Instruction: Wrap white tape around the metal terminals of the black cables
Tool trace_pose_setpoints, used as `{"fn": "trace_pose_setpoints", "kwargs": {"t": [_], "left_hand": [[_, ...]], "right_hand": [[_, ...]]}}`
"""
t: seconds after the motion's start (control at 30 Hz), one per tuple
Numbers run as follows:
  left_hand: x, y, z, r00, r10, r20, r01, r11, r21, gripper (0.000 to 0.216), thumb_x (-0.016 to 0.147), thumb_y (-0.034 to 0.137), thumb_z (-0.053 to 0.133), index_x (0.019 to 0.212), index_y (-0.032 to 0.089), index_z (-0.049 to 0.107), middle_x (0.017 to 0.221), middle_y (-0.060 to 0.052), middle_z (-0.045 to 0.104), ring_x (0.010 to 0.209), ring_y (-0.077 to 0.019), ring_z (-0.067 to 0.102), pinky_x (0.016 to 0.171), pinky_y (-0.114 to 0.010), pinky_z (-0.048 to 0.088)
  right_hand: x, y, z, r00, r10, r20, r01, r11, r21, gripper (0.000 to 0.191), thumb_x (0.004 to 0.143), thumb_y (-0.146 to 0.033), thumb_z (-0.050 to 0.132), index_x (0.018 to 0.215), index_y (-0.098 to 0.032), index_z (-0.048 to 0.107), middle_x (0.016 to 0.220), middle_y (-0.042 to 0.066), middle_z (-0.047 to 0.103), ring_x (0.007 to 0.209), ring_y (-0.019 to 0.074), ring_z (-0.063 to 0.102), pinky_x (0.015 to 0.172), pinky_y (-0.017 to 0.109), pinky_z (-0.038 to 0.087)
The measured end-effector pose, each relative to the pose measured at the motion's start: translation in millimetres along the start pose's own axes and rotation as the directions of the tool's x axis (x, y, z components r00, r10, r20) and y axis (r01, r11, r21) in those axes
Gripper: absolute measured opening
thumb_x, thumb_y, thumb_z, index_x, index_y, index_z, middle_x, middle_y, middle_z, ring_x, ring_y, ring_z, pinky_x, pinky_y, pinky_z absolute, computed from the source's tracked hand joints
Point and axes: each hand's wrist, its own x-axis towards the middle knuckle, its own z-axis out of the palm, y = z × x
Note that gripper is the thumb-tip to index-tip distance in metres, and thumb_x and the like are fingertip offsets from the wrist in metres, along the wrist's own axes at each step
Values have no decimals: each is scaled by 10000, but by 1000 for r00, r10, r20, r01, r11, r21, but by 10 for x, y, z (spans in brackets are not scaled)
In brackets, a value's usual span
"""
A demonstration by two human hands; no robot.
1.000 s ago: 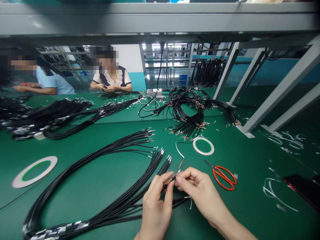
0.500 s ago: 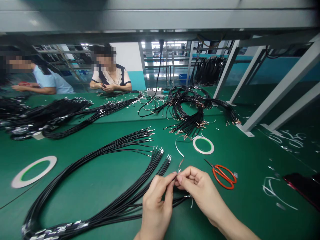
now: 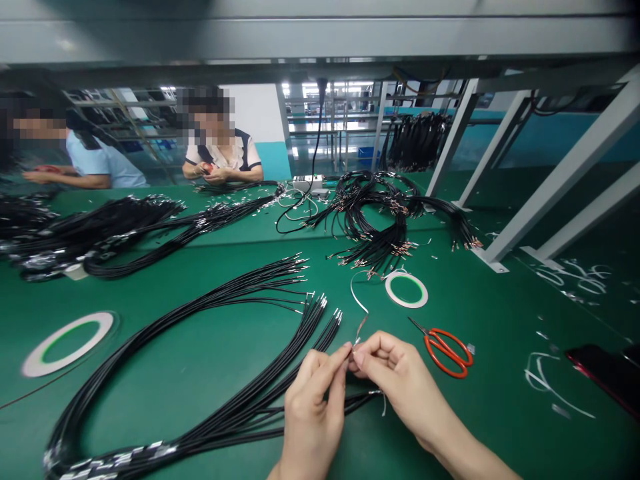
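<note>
My left hand [image 3: 314, 400] is closed in a pinch on the end of a black cable, mostly hidden by the fingers. Against it, my right hand [image 3: 400, 373] pinches the end of a thin tape strip [image 3: 357, 300], the fingertips of both hands nearly touching. The strip curls back to a white tape roll [image 3: 389, 290] with a green inner ring. Beside and behind my left hand lies a looped bundle of black cables [image 3: 125, 341] with silvery ends, banded at lower left. Orange-handled scissors [image 3: 431, 340] rest to the right of my right hand.
Another tape roll [image 3: 35, 360] lies at left. Coiled black cables [image 3: 363, 223] with coppery ends sit further back. Grey metal supports [image 3: 550, 180] stand at right, near tape scraps [image 3: 540, 377] and a dark phone-like object [image 3: 607, 377]. Two people work across the green table [image 3: 210, 360].
My hands stay almost in place, with only a slight shift at the fingertips. Across the table, something red now shows in a co-worker's hands.
</note>
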Motion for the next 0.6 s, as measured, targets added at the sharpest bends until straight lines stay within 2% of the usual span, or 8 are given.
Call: {"fn": "trace_pose_setpoints", "kwargs": {"t": [0.3,0.6], "left_hand": [[13,25,-3,998,-50,-24,49,999,-19,360,848,60,546,1161,222,622,890,-43,659,776,-155,625,712,-244,514],[8,29,-7,1000,-22,8,22,1000,-19,377,861,40,519,1165,232,632,795,-27,598,702,-130,598,664,-222,502]], "right_hand": [[1,-7,6,1000,-20,9,20,999,-34,204,783,-342,680,714,-164,609,730,23,663,736,164,619,739,279,489],[1,-3,0,1000,-10,4,10,999,-36,201,788,-332,674,702,-168,595,692,2,639,703,148,608,709,258,480]]}}
